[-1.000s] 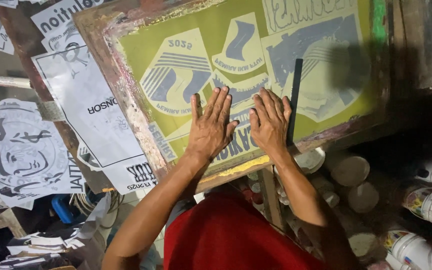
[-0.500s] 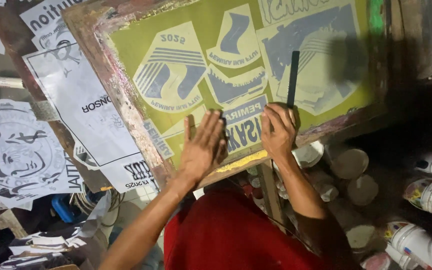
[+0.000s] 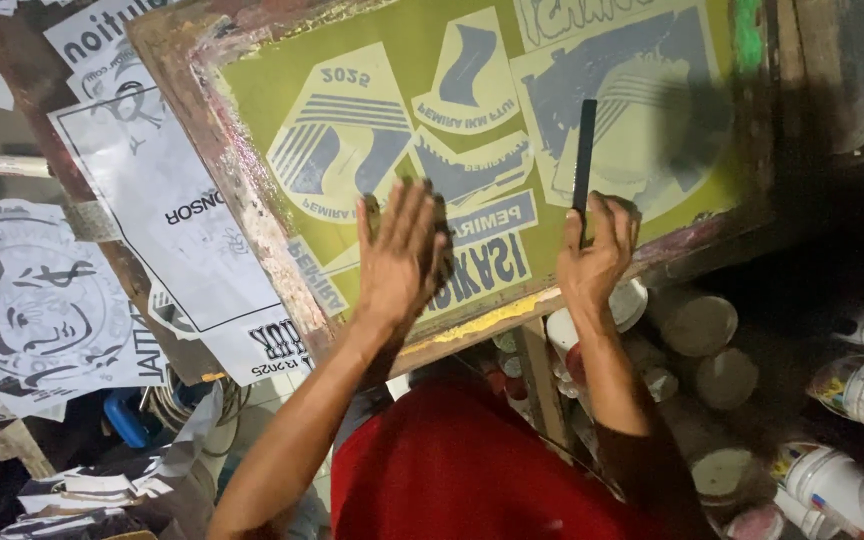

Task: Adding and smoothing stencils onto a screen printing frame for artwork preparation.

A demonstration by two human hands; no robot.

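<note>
A wooden-framed printing screen [image 3: 252, 215] with a yellow-green mesh and pale mirrored designs lies tilted in front of me. My left hand [image 3: 402, 255] rests flat on the mesh near the frame's lower edge, its fingers straight and slightly apart, holding nothing. My right hand [image 3: 597, 255] is at the lower edge further right. Its thumb and fingers curl around the lower end of a thin black strip [image 3: 584, 150] that stands up across the mesh. My red shirt [image 3: 472, 470] fills the bottom of the view.
Printed paper sheets [image 3: 167, 220] with black designs lie to the left of the frame. Several paint tubs and cans [image 3: 852, 385] stand below on the right, under the frame's edge. A stack of papers [image 3: 82, 495] sits at the lower left.
Both hands lay flat side by side on the mesh. The right hand has since moved right to the black strip's lower end and curled around it. The left hand remains flat.
</note>
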